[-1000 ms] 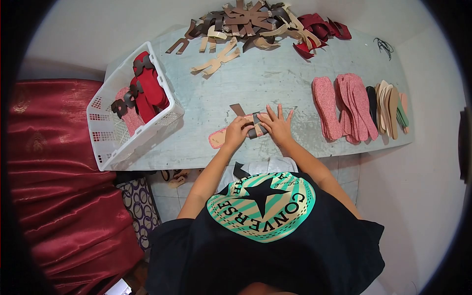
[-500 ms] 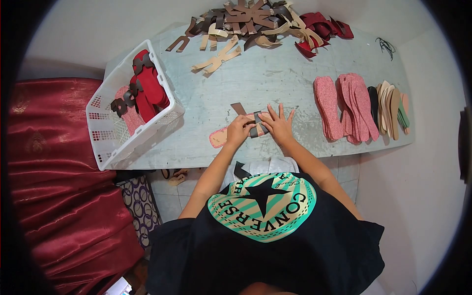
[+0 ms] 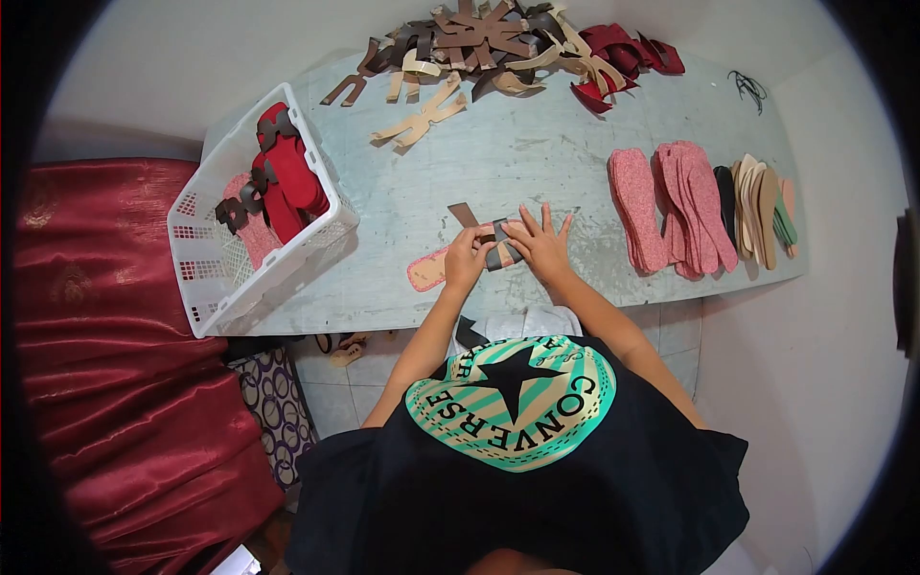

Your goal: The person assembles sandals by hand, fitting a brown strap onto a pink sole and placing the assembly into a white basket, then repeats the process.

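A sandal sole [image 3: 427, 272] with a tan upper face and a pink edge lies flat on the table in front of me. Across it runs a dark brown strap [image 3: 462, 214], one end sticking out past the far side. My left hand [image 3: 466, 257] is closed at the fingertips on this strap near the middle of the sole. On the right end of the sole, my right hand [image 3: 542, 245] rests with fingers spread, its thumb and fingertips touching the strap and sole. My fingers hide part of where the strap crosses.
A white plastic basket [image 3: 259, 278] holding red and pink pieces with dark straps stands at left. Cut straps [image 3: 479, 38] are heaped at the back. Pink soles [image 3: 695, 206] and several other-coloured soles [image 3: 767, 201] lie at right. A black cord [image 3: 747, 88] is at the back right.
My left fingers have shifted slightly and gathered closer together on the strap. My right hand stays almost where it was. The view has tilted very slightly.
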`<state>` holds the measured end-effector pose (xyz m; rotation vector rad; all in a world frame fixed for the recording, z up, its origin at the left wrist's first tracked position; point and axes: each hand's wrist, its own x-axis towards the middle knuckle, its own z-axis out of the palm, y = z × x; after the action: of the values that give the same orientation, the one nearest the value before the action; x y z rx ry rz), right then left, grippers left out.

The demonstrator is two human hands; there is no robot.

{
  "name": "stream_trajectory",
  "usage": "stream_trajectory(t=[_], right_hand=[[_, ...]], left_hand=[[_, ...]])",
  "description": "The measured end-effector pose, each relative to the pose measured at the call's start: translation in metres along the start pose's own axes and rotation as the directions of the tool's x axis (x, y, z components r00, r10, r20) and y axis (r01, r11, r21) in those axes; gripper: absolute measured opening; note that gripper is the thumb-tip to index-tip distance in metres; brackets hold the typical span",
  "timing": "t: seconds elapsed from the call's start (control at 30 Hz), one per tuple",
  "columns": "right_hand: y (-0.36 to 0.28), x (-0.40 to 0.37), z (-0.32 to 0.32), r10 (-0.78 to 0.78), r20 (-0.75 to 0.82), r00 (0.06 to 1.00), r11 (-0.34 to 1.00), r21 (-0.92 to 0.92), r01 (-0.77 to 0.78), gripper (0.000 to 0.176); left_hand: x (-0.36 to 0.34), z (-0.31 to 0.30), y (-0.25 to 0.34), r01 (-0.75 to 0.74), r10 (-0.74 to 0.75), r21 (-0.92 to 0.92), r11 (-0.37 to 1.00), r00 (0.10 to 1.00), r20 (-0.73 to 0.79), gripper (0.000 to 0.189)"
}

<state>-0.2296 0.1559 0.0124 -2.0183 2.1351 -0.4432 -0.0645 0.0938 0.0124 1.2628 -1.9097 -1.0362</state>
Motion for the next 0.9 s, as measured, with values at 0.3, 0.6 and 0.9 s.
stream_trajectory(t=[0.3, 0.6, 0.9], right_hand=[[0.001, 0.002, 0.001, -0.024, -0.002, 1.0, 1.0, -0.018, 0.024, 0.033], [0.004, 0.001, 0.006, -0.038, -0.021, 0.999, 0.998, -0.055, 0.037, 0.035], [0.007, 0.004, 0.005, -0.099, -0.003, 0.995, 0.995, -0.035, 0.098, 0.037]], left_hand=[[-0.002, -0.002, 0.007, -0.143, 0.172, 0.245, 0.959, 0.98, -0.102, 0.024], [-0.006, -0.002, 0.005, -0.326, 0.349, 0.413, 0.85, 0.937, 0.022, 0.03], [0.001, -0.005, -0.007, -0.483, 0.469, 0.425, 0.766, 0.871, 0.144, 0.026]])
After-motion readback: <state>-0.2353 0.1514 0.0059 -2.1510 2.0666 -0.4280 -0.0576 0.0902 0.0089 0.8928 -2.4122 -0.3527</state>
